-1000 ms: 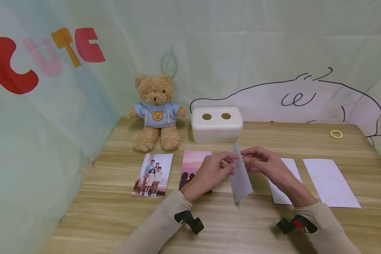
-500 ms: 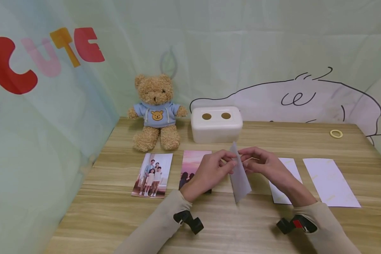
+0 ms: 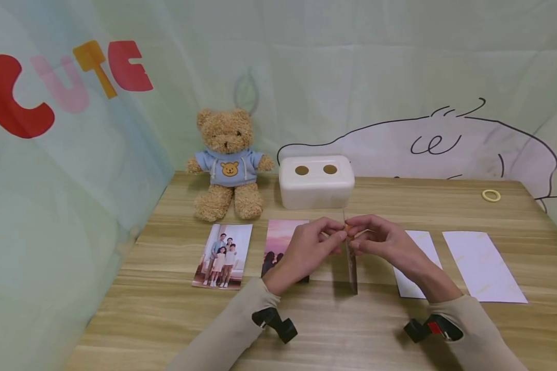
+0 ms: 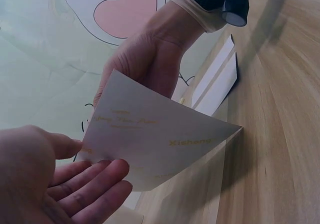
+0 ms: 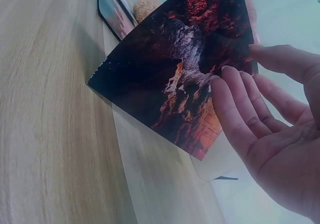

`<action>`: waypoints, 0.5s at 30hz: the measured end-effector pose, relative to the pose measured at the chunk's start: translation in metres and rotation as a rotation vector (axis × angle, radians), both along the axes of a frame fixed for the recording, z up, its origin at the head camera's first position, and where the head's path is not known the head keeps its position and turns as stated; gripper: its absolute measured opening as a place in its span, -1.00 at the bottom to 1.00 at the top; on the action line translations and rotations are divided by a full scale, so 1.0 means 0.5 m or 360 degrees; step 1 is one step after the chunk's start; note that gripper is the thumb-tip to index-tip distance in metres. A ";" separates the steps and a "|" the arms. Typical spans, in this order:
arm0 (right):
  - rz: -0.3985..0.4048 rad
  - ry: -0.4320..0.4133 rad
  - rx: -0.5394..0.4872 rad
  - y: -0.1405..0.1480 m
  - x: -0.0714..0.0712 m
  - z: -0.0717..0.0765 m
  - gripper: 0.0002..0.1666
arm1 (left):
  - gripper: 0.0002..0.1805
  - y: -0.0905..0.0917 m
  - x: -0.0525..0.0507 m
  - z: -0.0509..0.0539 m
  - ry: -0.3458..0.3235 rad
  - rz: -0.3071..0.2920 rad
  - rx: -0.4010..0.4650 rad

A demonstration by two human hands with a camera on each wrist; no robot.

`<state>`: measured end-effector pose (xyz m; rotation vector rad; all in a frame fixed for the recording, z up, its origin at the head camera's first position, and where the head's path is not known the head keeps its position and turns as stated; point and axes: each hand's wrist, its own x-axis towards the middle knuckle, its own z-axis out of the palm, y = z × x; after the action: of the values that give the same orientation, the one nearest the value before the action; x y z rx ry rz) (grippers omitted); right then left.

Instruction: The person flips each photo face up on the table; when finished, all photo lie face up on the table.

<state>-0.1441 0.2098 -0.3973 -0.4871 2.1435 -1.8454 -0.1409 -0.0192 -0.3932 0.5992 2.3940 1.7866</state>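
Observation:
A photo print stands almost edge-on to the head view, upright over the middle of the table. My left hand pinches its upper part from the left, and my right hand pinches it from the right. In the left wrist view the print's white back shows faint yellow lettering, with the left fingers against it. The right wrist view shows its dark picture side with red and orange glowing shapes. There the right fingers touch the picture near one edge.
Left of the hands lie a family photo and a pink sunset photo, partly covered by the left hand. Two white sheets lie to the right. Behind stand a teddy bear and a white box with two holes. A yellow ring lies far right.
The print has turned from showing its white back to nearly edge-on, its lower edge swinging slightly. Both hands have stayed nearly in place, the right one shifting slightly left.

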 end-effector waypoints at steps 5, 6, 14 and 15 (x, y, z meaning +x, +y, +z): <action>0.0025 0.0013 -0.0033 -0.001 -0.001 -0.001 -0.45 | -0.72 -0.001 0.001 0.004 -0.0034 0.0005 0.0026; 0.0028 0.0017 -0.0031 -0.001 -0.001 -0.001 -0.45 | -0.72 -0.001 0.000 0.005 -0.0044 0.0005 0.0035; 0.0052 0.0066 0.0014 0.000 -0.001 -0.003 -0.46 | -0.74 -0.002 0.000 0.010 -0.0104 0.0032 0.0049; 0.0052 0.0075 0.0023 0.000 -0.001 -0.003 -0.46 | -0.75 -0.001 -0.001 0.009 -0.0108 0.0037 0.0051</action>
<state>-0.1445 0.2099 -0.3989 -0.5645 2.1645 -1.8168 -0.1414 -0.0199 -0.3885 0.5076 2.3417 1.8275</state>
